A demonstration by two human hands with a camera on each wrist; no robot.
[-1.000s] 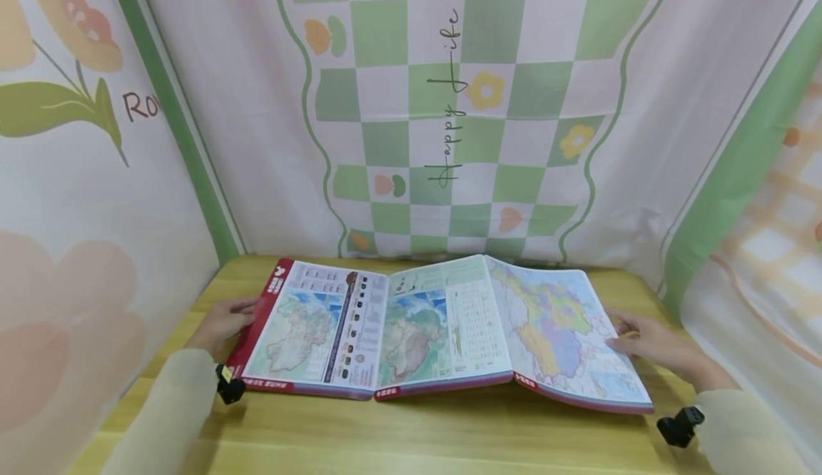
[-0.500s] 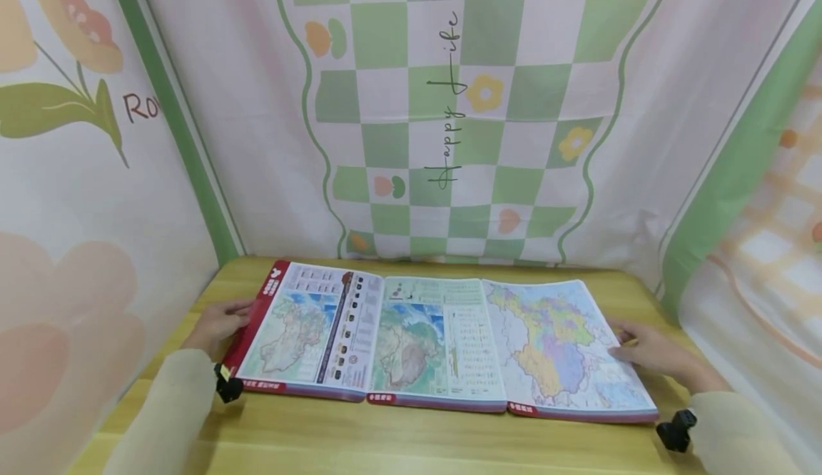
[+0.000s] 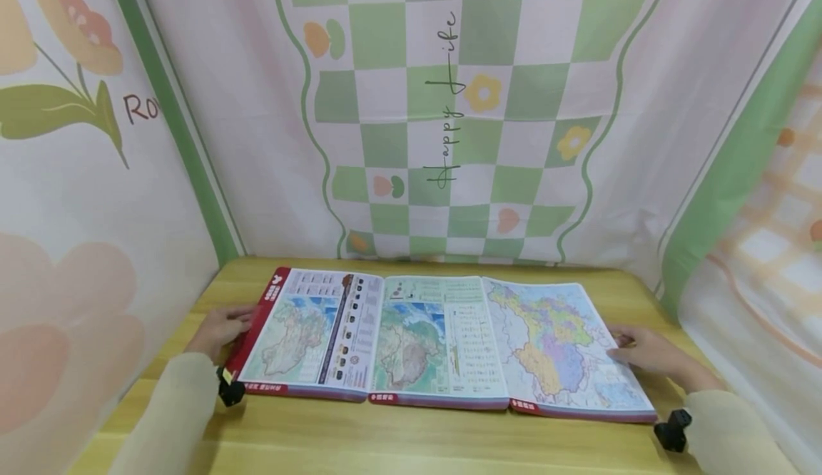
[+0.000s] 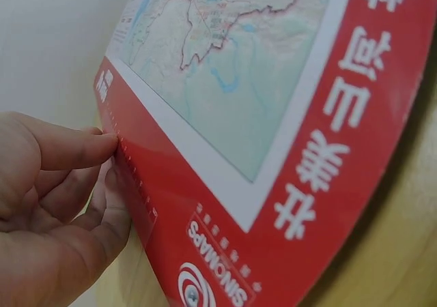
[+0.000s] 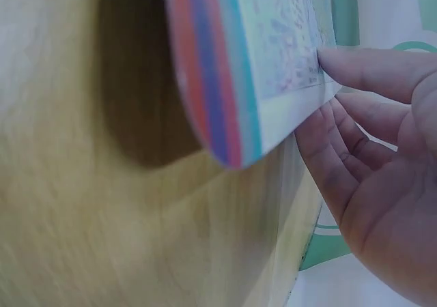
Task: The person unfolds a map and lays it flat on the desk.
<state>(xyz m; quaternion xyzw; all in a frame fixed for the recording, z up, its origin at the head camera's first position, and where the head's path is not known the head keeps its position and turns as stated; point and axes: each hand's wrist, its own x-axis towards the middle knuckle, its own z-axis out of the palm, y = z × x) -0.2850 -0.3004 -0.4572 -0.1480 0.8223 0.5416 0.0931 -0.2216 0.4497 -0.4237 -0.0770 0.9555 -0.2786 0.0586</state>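
A long fold-out map [image 3: 411,346] with three panels lies spread across the wooden table, its panels nearly flat with shallow creases between them. My left hand [image 3: 221,329] pinches the red left border [image 3: 258,325]; in the left wrist view the thumb of the left hand [image 4: 61,198] rests on top of that border, the other fingers beneath. At the opposite end my right hand [image 3: 651,350] pinches the outer edge of the right panel [image 3: 559,346], which carries a coloured political map. In the right wrist view a corner of the map [image 5: 293,109] stands raised off the table, between thumb and fingers.
The wooden table [image 3: 411,443] ends at the back against a green-and-white checked curtain [image 3: 437,104]. Printed cloth walls [image 3: 77,197] enclose both sides. A small black camera [image 3: 230,387] sits on the left wrist, another black camera [image 3: 673,430] on the right.
The map's middle and right panels, earlier bent up into a ridge at their shared fold, have come down nearly flat. Both hands keep their grip at the two ends, barely shifted.
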